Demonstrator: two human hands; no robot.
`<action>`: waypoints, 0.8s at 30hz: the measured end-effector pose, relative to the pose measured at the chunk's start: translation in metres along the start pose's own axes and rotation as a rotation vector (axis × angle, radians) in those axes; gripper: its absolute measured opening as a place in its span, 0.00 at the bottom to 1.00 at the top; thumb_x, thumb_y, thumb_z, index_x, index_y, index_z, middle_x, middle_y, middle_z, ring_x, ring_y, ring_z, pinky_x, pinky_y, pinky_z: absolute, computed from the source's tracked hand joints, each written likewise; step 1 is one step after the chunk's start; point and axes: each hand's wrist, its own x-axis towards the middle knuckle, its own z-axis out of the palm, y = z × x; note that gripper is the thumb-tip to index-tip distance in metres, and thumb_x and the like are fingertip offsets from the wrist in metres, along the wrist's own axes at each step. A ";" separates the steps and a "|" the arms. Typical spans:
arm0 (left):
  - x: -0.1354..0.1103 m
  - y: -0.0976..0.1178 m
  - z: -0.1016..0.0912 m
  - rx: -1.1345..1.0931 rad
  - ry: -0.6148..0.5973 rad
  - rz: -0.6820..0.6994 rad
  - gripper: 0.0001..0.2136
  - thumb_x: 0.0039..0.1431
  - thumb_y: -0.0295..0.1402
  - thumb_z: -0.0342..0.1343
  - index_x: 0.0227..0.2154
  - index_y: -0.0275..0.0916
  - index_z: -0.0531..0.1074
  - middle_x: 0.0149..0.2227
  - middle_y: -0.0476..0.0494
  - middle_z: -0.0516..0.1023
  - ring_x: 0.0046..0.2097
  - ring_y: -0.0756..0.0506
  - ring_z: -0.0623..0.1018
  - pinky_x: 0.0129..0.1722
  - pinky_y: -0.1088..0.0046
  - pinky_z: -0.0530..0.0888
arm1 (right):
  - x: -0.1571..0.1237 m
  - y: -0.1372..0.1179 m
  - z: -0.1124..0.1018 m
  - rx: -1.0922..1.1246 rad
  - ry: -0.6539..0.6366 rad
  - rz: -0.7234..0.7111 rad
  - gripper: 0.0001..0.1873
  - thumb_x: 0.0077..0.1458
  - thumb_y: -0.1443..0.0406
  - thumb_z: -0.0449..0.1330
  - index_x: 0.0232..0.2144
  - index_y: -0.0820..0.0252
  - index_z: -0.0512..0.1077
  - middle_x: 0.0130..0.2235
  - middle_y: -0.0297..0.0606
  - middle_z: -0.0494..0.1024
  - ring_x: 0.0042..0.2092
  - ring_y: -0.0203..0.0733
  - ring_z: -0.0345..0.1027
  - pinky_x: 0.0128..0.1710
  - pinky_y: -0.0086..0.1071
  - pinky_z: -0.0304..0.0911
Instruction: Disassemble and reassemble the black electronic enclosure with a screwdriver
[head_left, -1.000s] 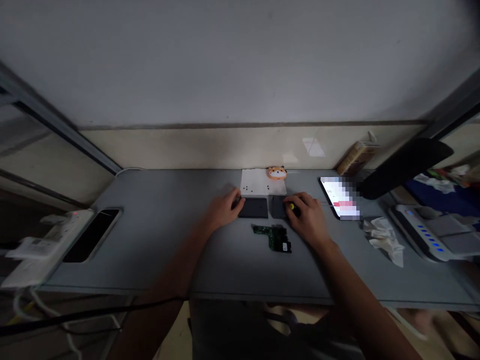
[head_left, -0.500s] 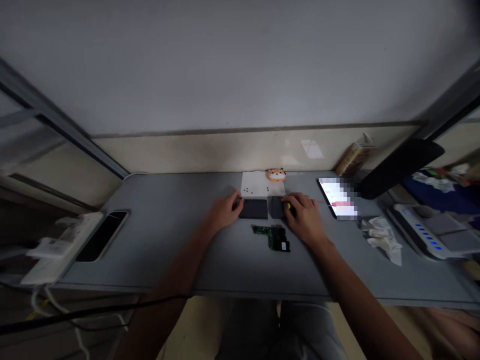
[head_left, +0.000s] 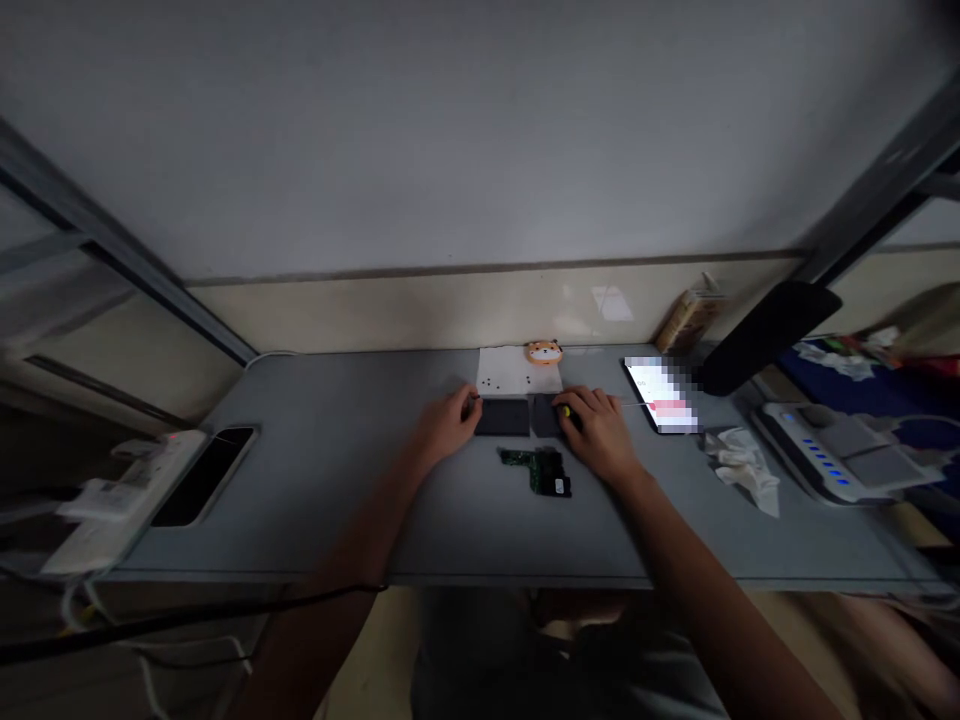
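Note:
Two dark flat rectangular pieces lie side by side on the grey table [head_left: 322, 480]. My left hand [head_left: 445, 428] rests at the left edge of the left dark piece [head_left: 504, 416], fingers curled against it. On the right dark piece [head_left: 545, 414] lies my right hand [head_left: 596, 432], closed round a small tool with a yellow tip [head_left: 565, 411]. A green circuit board [head_left: 537, 468] lies just in front of both pieces, between my hands.
Behind the pieces sits a white sheet [head_left: 510, 374] with small dark screws and an orange animal figure [head_left: 543, 352]. A lit phone [head_left: 660, 396], crumpled tissue [head_left: 739, 462] and a device with blue lights [head_left: 814, 455] are to the right. A dark phone [head_left: 202, 476] and power strip [head_left: 120, 490] are at left.
The view has drifted a little, so everything sits slightly further left. Both hands stay on the dark pieces in the same pose.

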 end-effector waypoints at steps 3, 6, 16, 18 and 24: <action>-0.001 0.002 -0.001 0.007 -0.006 -0.015 0.07 0.67 0.36 0.51 0.42 0.43 0.73 0.28 0.49 0.75 0.30 0.46 0.75 0.31 0.72 0.66 | 0.000 0.002 0.002 0.006 0.000 -0.006 0.11 0.63 0.68 0.55 0.42 0.53 0.76 0.46 0.40 0.82 0.43 0.48 0.69 0.44 0.40 0.57; -0.002 0.004 -0.002 0.027 -0.011 -0.015 0.07 0.68 0.35 0.50 0.41 0.43 0.73 0.29 0.48 0.76 0.31 0.46 0.75 0.32 0.72 0.66 | 0.002 0.004 0.001 0.028 0.009 -0.007 0.10 0.63 0.68 0.55 0.41 0.54 0.77 0.46 0.40 0.82 0.43 0.48 0.70 0.43 0.40 0.58; 0.000 0.000 -0.005 0.057 -0.022 -0.079 0.10 0.69 0.28 0.47 0.41 0.42 0.74 0.42 0.43 0.82 0.42 0.43 0.80 0.39 0.71 0.71 | -0.021 -0.018 -0.033 0.170 0.022 -0.135 0.10 0.63 0.68 0.56 0.38 0.55 0.78 0.39 0.40 0.82 0.40 0.46 0.76 0.41 0.39 0.67; 0.001 -0.001 -0.006 0.054 -0.025 -0.094 0.09 0.67 0.27 0.49 0.41 0.42 0.75 0.42 0.42 0.82 0.42 0.42 0.80 0.40 0.71 0.72 | -0.033 -0.023 -0.034 0.170 -0.057 -0.179 0.07 0.63 0.64 0.59 0.41 0.55 0.78 0.43 0.43 0.82 0.44 0.48 0.77 0.44 0.41 0.70; 0.002 -0.008 -0.006 0.031 -0.014 -0.032 0.12 0.65 0.25 0.47 0.39 0.43 0.76 0.42 0.45 0.83 0.44 0.43 0.81 0.43 0.69 0.74 | -0.044 -0.030 -0.033 0.120 -0.296 -0.223 0.23 0.57 0.55 0.68 0.52 0.57 0.75 0.54 0.51 0.79 0.51 0.55 0.76 0.50 0.49 0.72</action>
